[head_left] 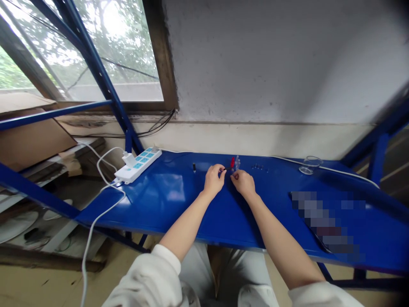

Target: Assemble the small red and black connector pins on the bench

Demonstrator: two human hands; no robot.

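My left hand (214, 179) is closed in a pinch around a thin dark stick (227, 169), which points right toward my other hand. My right hand (244, 182) is also pinched, close beside it; whatever its fingertips hold is too small to make out. Just beyond the fingertips stand a small red object (232, 162) and a clear, upright plastic-looking piece (237, 162). Left of my hands, a small black cylinder with a pale lower end (194, 167) stands upright. Several tiny clear pieces (257, 166) lie to the right.
The blue tabletop (179, 213) runs along the wall. A white power strip (139, 165) with a plug and cable lies at its left end. At the right are a clear round container (306, 169) and a blurred-out flat object (322, 226). Blue metal posts (119, 106) frame the table.
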